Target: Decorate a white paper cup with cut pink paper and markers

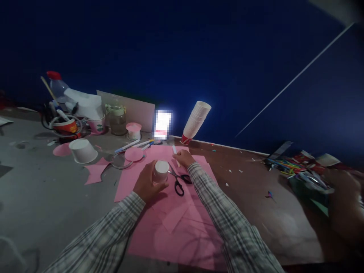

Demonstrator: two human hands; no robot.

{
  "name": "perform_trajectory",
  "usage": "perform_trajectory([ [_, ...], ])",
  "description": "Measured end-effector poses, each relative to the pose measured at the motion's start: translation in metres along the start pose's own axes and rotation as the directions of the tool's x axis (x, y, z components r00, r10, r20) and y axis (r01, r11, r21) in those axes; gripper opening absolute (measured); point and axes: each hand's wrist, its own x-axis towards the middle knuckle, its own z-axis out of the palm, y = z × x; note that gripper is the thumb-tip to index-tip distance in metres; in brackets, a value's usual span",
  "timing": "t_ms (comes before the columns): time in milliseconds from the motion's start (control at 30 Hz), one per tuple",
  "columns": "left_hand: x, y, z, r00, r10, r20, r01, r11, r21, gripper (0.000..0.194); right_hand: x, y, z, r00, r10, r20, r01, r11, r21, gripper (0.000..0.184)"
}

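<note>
My left hand (pixel 149 184) is wrapped around a small white paper cup (pixel 161 168), its pale round end facing up, above the pink paper (pixel 182 223). Between my hands lie black-handled scissors (pixel 179 182) on the paper. Farther back, my right hand (pixel 184 158) is closed on a slim white stick (pixel 174 150); whether it is a marker or a glue stick I cannot make out. A pink paper disc (pixel 134 154) and several pens (pixel 138 144) lie just beyond my left hand.
A tall stack of paper cups (pixel 196 120) leans near the blue wall. At the left stand an upturned white tub (pixel 83 150), a glass jar (pixel 116 120) and a tool-filled cup (pixel 66 127). At the right edge is another person's blurred hand (pixel 345 204) beside scattered craft items (pixel 292 167).
</note>
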Motion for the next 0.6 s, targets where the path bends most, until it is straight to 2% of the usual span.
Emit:
perform_trajectory([
  [167,0.001,-0.003,0.000,0.997,-0.073,-0.025,0.074,0.997,0.013,0.085,-0.012,0.000,-0.010,0.989,-0.089,-0.120,0.084,0.995,-0.044,0.018],
  [300,0.002,-0.009,-0.003,0.998,-0.039,-0.045,0.037,0.998,-0.042,0.080,-0.037,0.007,-0.025,0.972,-0.175,-0.160,0.176,0.984,-0.010,0.017],
  [400,0.002,-0.013,-0.001,0.999,-0.032,-0.024,0.031,0.999,-0.038,0.084,-0.049,0.005,-0.031,0.960,-0.245,-0.137,0.252,0.967,0.038,0.019],
  [500,0.001,-0.017,0.001,1.000,-0.024,0.020,0.024,1.000,-0.013,0.086,-0.048,-0.008,-0.031,0.941,-0.327,-0.088,0.334,0.938,0.094,0.018],
  [600,0.002,-0.020,-0.001,0.998,0.052,-0.045,-0.052,0.999,0.008,0.067,-0.042,-0.023,-0.031,0.925,-0.373,-0.069,0.379,0.914,0.145,0.017],
])
